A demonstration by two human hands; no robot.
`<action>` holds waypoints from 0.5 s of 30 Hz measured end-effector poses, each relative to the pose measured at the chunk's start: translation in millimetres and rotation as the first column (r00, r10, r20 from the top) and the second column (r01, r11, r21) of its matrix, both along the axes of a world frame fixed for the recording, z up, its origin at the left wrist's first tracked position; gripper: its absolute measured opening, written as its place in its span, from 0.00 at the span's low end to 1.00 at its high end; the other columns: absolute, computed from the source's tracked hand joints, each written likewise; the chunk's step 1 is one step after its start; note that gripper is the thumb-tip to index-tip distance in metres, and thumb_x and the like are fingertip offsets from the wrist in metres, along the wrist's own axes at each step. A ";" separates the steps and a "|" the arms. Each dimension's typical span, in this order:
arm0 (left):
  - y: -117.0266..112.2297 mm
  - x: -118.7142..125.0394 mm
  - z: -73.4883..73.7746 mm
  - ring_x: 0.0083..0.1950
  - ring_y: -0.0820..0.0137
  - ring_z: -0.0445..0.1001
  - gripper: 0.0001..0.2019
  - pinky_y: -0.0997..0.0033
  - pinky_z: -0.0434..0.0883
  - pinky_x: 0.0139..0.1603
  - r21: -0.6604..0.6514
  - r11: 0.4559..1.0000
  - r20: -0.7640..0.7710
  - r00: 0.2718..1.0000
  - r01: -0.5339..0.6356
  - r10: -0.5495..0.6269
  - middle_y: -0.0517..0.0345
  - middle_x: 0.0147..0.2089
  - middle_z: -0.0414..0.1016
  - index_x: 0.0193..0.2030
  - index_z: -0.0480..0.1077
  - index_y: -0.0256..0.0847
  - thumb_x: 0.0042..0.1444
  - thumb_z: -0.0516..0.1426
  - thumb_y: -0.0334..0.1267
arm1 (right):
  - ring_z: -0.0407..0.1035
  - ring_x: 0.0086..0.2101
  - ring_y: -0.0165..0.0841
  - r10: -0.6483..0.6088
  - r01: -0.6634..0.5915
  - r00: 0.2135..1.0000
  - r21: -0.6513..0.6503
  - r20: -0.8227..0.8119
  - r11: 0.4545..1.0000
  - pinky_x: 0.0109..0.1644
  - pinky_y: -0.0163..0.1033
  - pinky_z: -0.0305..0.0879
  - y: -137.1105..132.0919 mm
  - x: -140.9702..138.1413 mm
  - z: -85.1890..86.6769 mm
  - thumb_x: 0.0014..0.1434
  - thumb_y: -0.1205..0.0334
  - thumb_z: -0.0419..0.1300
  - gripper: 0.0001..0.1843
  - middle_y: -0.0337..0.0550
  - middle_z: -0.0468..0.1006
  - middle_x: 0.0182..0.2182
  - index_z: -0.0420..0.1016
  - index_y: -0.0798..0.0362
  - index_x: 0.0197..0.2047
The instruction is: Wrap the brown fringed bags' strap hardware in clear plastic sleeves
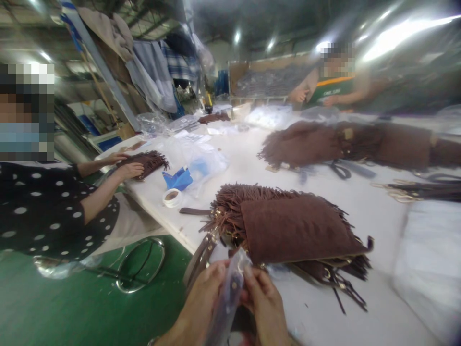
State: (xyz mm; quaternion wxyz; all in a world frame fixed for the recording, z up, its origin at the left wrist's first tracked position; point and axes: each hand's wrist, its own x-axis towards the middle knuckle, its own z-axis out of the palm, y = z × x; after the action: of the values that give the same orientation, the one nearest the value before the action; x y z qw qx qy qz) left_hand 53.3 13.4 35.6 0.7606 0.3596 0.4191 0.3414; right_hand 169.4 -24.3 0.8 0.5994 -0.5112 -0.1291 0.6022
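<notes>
At the near edge of the white tabletop [360, 197], your left hand [206, 300] and right hand [265, 303] both pinch a clear plastic-wrapped dark strap [232, 284], just in front of the brown fringed suede bag [295, 227].

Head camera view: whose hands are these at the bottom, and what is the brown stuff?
No machine here: a person wears a camera on the head, looking down at their own hands. The left hand and right hand pinch a clear plastic wrapper with something dark inside. Beyond lies a pile of brown fringed bags on the white table, with a tape roll to its left. At the left a co-worker in a dotted top touches another fringed bag; a second person is at the far side.
</notes>
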 end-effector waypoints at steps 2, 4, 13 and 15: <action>-2.8 -0.8 -0.1 0.32 0.68 0.74 0.20 0.71 0.69 0.34 -0.055 0.998 0.054 0.998 -0.037 0.040 0.49 0.37 0.76 0.51 0.69 0.37 0.60 0.58 0.50 | 0.72 0.28 0.32 -0.015 0.015 1.000 -0.008 0.011 1.000 0.32 0.34 0.71 0.1 -2.0 -2.0 0.49 0.40 0.68 0.24 0.40 0.79 0.29 0.76 0.53 0.37; -0.8 2.4 -1.6 0.30 0.70 0.73 0.18 0.74 0.68 0.32 -0.072 0.995 0.024 0.998 -0.064 0.065 0.52 0.33 0.75 0.47 0.68 0.36 0.56 0.62 0.47 | 0.72 0.27 0.32 -0.042 0.042 0.999 -0.016 0.014 0.999 0.33 0.34 0.71 0.5 -3.1 -5.1 0.48 0.40 0.68 0.25 0.39 0.78 0.27 0.76 0.53 0.38; 15.2 15.2 -16.7 0.24 0.71 0.70 0.16 0.76 0.64 0.25 0.036 0.998 -0.189 0.980 -0.061 0.067 0.58 0.24 0.70 0.32 0.66 0.36 0.49 0.64 0.46 | 0.71 0.29 0.33 -0.101 0.101 0.995 0.016 0.015 0.995 0.32 0.34 0.70 -2.4 -5.5 -3.8 0.49 0.41 0.68 0.25 0.40 0.79 0.32 0.75 0.53 0.41; 15.2 16.9 -20.0 0.24 0.72 0.69 0.14 0.76 0.64 0.25 0.044 0.997 -0.209 0.976 -0.056 0.064 0.58 0.25 0.70 0.32 0.66 0.36 0.49 0.63 0.44 | 0.73 0.33 0.35 -0.141 0.142 0.990 0.041 -0.017 0.989 0.36 0.35 0.71 -8.1 -6.2 -5.3 0.48 0.43 0.69 0.26 0.42 0.80 0.36 0.74 0.53 0.44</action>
State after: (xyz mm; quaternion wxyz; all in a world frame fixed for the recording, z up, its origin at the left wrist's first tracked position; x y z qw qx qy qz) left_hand 70.2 28.6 15.6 0.6944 0.3952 0.5014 0.3320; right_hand 163.2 -32.4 -4.5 0.6522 -0.5021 -0.1012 0.5588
